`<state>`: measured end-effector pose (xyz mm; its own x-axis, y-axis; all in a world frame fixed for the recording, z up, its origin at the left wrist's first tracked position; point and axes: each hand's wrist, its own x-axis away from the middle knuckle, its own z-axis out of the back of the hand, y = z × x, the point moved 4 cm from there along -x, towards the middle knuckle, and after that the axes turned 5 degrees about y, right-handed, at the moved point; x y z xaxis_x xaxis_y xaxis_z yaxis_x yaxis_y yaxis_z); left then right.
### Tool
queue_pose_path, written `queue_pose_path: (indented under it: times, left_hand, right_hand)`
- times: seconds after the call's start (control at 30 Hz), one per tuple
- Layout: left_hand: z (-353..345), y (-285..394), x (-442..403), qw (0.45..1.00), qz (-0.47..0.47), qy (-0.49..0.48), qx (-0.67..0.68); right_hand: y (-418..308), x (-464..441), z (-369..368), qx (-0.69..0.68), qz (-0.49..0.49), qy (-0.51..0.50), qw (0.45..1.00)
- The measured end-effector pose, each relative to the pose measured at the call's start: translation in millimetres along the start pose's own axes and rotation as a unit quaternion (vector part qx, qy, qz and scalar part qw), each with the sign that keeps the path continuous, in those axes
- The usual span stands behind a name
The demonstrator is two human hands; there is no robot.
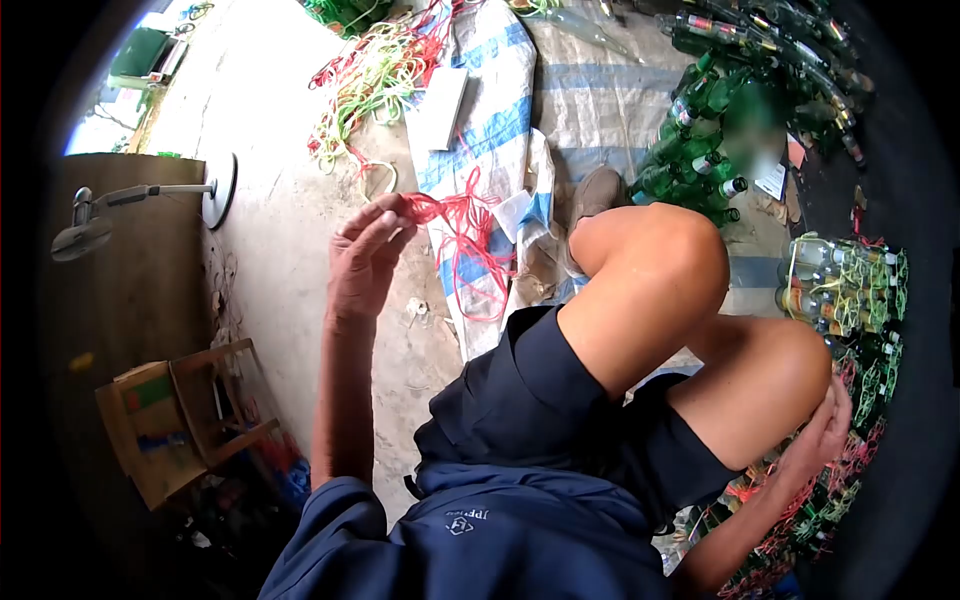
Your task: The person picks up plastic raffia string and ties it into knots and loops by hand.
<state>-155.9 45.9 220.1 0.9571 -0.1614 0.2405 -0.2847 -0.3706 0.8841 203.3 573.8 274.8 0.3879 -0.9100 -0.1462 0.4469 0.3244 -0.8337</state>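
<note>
My left hand (367,255) is raised at left of centre, its thumb and fingers pinched on one end of a bundle of red plastic string (468,225). The rest of the bundle trails in loose loops to the right, over the striped sheet (495,110). On the outer side of my bent knee lies my right hand (825,425), fingers stretched out and holding nothing. Close beside it are bottles wrapped in coloured string netting (865,375).
Green glass bottles (690,160) and darker bottles (790,40) lie at upper right. A tangle of yellow-green and red string (385,75) and a white box (447,108) are farther forward. At left are a fan-like stand (150,192) and a wooden frame (225,400).
</note>
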Motion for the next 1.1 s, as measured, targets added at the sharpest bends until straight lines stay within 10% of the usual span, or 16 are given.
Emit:
queue_pose_path:
  times: [0.1, 0.37, 0.7, 1.1]
  left_hand:
    - [-24, 37, 17, 0.998, -0.026, -0.039, 0.030]
    - [-88, 96, 60, 0.987, -0.118, -0.108, -0.010]
    - [-152, 92, 81, 0.970, -0.138, -0.200, 0.000]
    - [-144, 33, 81, 0.988, -0.098, -0.109, -0.048]
  right_hand:
    - [-68, 8, -7, 0.121, 0.220, -0.016, 0.968]
    - [-190, 77, -79, -0.238, 0.245, -0.219, 0.914]
    - [-253, 121, -209, -0.277, 0.309, -0.386, 0.824]
    - [-221, 136, -235, -0.442, -0.031, -0.464, 0.768]
